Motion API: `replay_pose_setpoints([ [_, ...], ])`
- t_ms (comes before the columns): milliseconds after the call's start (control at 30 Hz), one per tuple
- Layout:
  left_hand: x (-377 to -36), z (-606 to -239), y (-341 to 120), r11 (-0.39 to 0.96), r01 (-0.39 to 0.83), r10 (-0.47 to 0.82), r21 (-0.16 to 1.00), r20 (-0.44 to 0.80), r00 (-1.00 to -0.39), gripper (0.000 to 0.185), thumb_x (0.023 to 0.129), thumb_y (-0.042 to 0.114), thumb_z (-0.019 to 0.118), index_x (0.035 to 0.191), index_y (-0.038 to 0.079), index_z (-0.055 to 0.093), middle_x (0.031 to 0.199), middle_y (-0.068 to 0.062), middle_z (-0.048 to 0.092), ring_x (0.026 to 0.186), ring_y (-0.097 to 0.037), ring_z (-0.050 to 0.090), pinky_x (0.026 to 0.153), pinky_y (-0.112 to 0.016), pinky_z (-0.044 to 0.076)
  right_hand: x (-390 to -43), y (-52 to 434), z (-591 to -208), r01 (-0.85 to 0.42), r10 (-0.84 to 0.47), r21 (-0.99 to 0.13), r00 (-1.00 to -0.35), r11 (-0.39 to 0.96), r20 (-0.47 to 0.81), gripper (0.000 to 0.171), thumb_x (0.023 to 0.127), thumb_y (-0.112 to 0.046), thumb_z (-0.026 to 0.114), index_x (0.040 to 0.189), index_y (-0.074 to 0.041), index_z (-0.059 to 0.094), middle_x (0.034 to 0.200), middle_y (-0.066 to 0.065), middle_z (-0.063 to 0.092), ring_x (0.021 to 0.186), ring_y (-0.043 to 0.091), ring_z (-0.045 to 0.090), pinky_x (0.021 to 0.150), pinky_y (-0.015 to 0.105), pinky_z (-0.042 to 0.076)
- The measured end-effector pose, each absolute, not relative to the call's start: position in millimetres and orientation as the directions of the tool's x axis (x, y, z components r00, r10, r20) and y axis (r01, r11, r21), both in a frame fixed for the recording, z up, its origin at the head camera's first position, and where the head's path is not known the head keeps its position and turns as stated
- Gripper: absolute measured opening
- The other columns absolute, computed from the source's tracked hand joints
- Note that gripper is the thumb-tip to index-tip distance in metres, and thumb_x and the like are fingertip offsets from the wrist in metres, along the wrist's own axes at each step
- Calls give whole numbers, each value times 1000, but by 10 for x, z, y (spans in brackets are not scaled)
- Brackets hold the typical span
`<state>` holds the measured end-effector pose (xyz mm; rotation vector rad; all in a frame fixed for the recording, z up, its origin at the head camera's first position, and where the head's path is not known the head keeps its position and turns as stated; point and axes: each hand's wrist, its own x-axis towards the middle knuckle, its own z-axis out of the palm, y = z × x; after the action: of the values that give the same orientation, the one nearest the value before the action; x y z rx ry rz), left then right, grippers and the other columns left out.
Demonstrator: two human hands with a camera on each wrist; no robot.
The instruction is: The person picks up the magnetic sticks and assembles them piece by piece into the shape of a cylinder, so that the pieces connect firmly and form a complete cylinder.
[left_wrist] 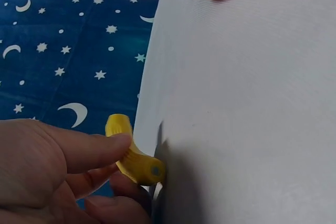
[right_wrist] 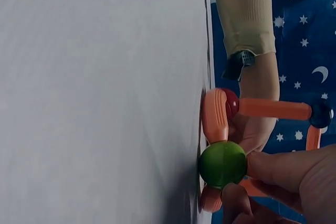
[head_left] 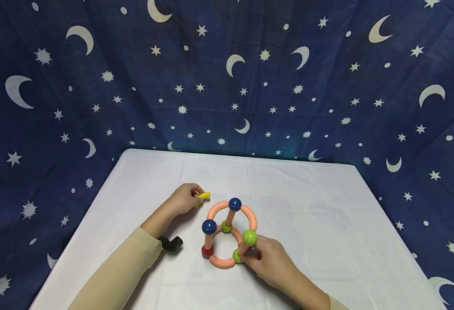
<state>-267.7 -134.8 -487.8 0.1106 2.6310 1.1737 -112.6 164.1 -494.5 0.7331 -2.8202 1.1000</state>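
My left hand (head_left: 183, 199) pinches a curved yellow building piece (left_wrist: 137, 166) between thumb and fingers, just above the table. A round grey spot marks its end. Right of it stands a ball-and-stick structure of curved orange pieces (head_left: 222, 262) and upright orange sticks. Its joints are blue balls (head_left: 209, 227), green balls (head_left: 250, 237) and a red ball (head_left: 207, 251). My right hand (head_left: 272, 261) grips the structure's near-right upright, by the lower green ball (right_wrist: 223, 164). On the upper level, no arc joins the front blue ball to the upper green ball.
A white cloth covers the table (head_left: 320, 241). A black wrist device (head_left: 171, 244) sits at my left sleeve's cuff. Behind and around the table hangs a dark blue curtain (head_left: 211, 64) with moons and stars.
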Motion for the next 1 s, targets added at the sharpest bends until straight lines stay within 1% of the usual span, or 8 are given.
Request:
replay_pose_setpoints([
  [133,-2650,-4883,-1388,645,-65,144,762,-204,-968,22,100,13,75,122,9,72,107,-13,68,88,-22,61,69,-25,52,-1122,1594,-4944,-423,-396,-622,-898,659,191,26,86,-21,92,91,-36,72,100,-25,74,88,-4,67,67,19,53],
  [267,-2610,-4874,-1427,607,-93,111,789,-200,-974,26,99,11,76,124,9,71,104,-13,68,80,-20,63,63,-25,54,-1122,1537,-4942,-400,-378,-609,-910,685,172,27,87,-22,91,92,-38,71,99,-25,73,89,-2,67,68,19,52],
  [433,-2578,-4867,-1462,547,-97,78,832,-166,-983,29,97,12,79,125,8,72,98,-11,65,74,-18,60,60,-26,52,-1138,1464,-4945,-399,-372,-595,-911,697,176,27,87,-23,92,92,-39,71,97,-24,74,85,-2,66,68,19,51],
  [567,-2555,-4851,-1479,516,-99,45,851,-142,-989,31,98,14,80,127,7,72,99,-12,65,70,-19,60,57,-26,52,-1156,1408,-4960,-423,-384,-589,-902,689,198,26,86,-22,92,91,-38,72,94,-24,73,83,-3,64,66,19,50],
  [700,-2529,-4821,-1516,512,-90,17,854,-114,-993,34,98,15,80,130,9,71,104,-13,67,70,-20,61,57,-28,51,-1173,1352,-4966,-439,-396,-585,-894,683,208,25,87,-23,91,91,-37,72,93,-25,73,82,-4,65,67,18,50],
  [800,-2514,-4809,-1558,516,-74,15,854,-95,-995,36,98,17,80,132,9,71,105,-15,68,72,-20,62,58,-28,50,-1186,1314,-4965,-440,-404,-585,-892,681,201,23,88,-24,91,90,-37,72,91,-25,73,78,-4,63,67,18,50],
  [933,-2500,-4829,-1616,515,-85,14,853,-108,-994,38,98,19,79,133,8,71,106,-15,70,73,-20,62,58,-27,52,-1202,1273,-4970,-437,-406,-589,-893,679,195,23,88,-20,90,89,-35,72,85,-22,72,70,-5,57,64,18,49],
  [1000,-2496,-4843,-1643,507,-107,13,855,-132,-991,38,99,20,79,134,7,72,106,-16,71,72,-19,62,58,-27,52,-1213,1254,-4970,-431,-404,-591,-895,682,188,23,88,-19,89,88,-34,72,83,-22,71,70,-6,55,63,18,48],
])
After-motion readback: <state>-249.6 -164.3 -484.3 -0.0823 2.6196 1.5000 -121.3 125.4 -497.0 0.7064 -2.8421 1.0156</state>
